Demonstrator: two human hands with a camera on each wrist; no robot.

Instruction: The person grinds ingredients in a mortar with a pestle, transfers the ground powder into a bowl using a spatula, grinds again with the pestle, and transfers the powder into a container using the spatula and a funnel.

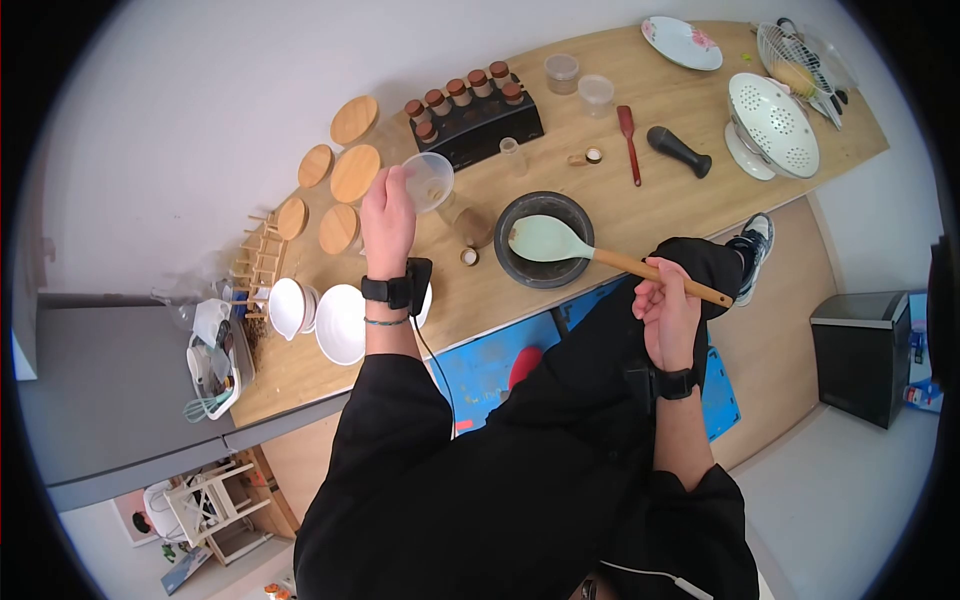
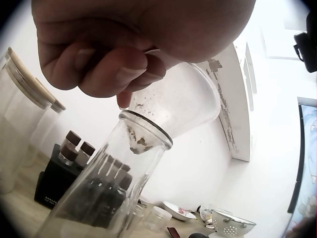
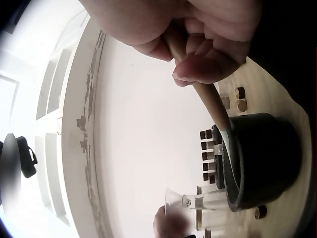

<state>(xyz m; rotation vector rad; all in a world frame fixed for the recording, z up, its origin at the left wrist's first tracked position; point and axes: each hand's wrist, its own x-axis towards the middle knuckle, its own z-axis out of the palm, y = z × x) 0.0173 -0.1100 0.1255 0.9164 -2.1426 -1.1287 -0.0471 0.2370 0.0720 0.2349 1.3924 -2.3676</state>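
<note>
My left hand [image 1: 388, 218] pinches a clear funnel [image 1: 430, 180] by its rim. The funnel's spout sits in the mouth of a clear glass bottle [image 2: 141, 173], and brown bits cling inside it. Brown contents show low in the bottle in the head view. With curled fingers, my right hand [image 1: 667, 318] grips the wooden handle of a spoon [image 1: 552, 238] with a pale green head. That head lies over the opening of a dark stone mortar [image 1: 508, 265], and in the right wrist view it dips inside the mortar's rim.
Near the bottle lies a small cap [image 1: 469, 257]. Behind stands a black rack [image 1: 480, 130] of brown-capped jars, beside wooden-lidded canisters [image 1: 355, 172]. Toward the right are a red spatula [image 1: 628, 145], a dark pestle [image 1: 680, 152] and a white colander [image 1: 772, 125]. White bowls [image 1: 341, 325] sit left.
</note>
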